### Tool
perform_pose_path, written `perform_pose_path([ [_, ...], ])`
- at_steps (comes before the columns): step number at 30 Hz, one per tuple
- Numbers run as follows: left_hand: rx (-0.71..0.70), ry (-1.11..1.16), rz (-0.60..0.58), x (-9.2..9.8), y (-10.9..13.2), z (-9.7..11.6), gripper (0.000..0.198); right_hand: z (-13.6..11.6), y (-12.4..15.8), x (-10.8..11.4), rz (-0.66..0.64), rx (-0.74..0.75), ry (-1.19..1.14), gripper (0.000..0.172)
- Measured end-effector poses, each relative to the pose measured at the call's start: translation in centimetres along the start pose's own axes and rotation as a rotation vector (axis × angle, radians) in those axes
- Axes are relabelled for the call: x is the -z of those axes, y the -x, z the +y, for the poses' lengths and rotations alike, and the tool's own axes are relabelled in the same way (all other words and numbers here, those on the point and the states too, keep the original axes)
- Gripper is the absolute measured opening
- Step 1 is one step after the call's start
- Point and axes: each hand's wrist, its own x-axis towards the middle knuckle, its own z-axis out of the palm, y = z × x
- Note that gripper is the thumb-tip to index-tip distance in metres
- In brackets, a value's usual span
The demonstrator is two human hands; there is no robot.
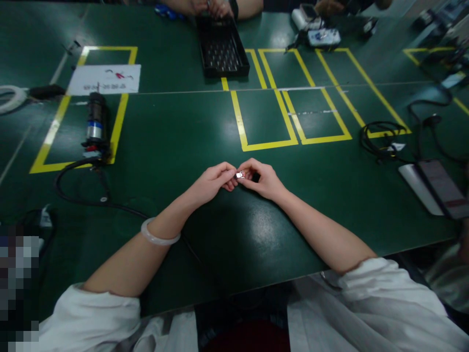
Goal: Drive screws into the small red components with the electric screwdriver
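A small shiny metal piece (239,175), too small to name exactly, sits between my two hands above the green tabletop (176,132). My left hand (216,182) is closed, its thumb and fingers pinching the piece from the left. From the right, my right hand (262,179) pinches the same piece between thumb and forefinger, its other fingers curled. Both hands are close together, almost touching at the fingertips. My fingers hide part of the piece.
A corded black cylindrical tool (95,122) stands at left near a white sheet (106,79). Opposite, a person's hands (216,9) are at a black tray (227,71) of small parts. Coiled black cable (381,139) and a phone (441,186) lie at right. Yellow tape (271,145) marks rectangles.
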Motion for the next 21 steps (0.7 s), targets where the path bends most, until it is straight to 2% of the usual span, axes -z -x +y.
perform_pose_path([
  [14, 0.016, 0.030, -0.007, 0.19, -0.06, 0.17, 0.034, 0.02, -0.01, -0.11, 0.007, 0.032, -0.042, 0.023],
  [21, 0.016, 0.035, -0.003, 0.15, -0.01, 0.26, 0.034, -0.16, 0.12, 0.05, 0.016, 0.007, -0.070, 0.019],
])
